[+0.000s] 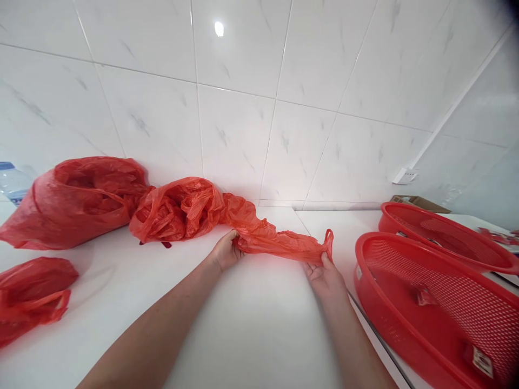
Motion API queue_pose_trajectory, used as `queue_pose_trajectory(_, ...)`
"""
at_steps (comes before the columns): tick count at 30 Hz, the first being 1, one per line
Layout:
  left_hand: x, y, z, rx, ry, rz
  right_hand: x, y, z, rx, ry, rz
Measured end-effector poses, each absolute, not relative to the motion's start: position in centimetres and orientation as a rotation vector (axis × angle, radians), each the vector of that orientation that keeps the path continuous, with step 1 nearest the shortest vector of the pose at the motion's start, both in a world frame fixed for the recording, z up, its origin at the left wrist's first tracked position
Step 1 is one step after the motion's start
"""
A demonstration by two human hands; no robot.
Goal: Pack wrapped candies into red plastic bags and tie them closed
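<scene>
A thin red plastic bag (279, 244) is stretched sideways between my two hands, just above the white tabletop. My left hand (227, 249) pinches its left end. At the other end, near a small loop handle, my right hand (325, 275) grips the bag between thumb and fingers. Behind my left hand lies another crumpled red plastic bag (239, 209). Left of it sits an open red bag (178, 208) stuffed with more crumpled red plastic.
On the left stand a large full red bag (81, 205), a smaller red bag (36, 292) and a plastic bottle (12, 181). Two red mesh baskets (389, 302) are at the right, the nearer holding small packets. A tiled wall (243, 135) rises behind.
</scene>
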State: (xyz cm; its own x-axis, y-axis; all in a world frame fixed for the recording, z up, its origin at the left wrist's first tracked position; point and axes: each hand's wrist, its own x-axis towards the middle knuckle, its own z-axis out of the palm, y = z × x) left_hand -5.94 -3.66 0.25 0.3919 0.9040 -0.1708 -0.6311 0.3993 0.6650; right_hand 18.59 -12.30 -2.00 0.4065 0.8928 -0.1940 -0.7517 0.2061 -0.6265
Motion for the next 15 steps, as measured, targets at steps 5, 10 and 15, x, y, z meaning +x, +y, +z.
queue_pose_trajectory(5, -6.5, -4.1, 1.0, 0.553, 0.506, 0.956, 17.9, -12.4, -1.6, -0.732, -0.138, 1.208)
queue_pose_trajectory(10, -6.8, -4.9, 1.5, 0.545, 0.459, 0.884, 17.8, -12.6, -1.0, -0.701, -0.137, 1.227)
queue_pose_trajectory(15, -6.7, -5.4, 1.7, 0.565, 0.42, 0.855, 18.1, -12.7, -1.0, -0.728, -0.193, 1.272)
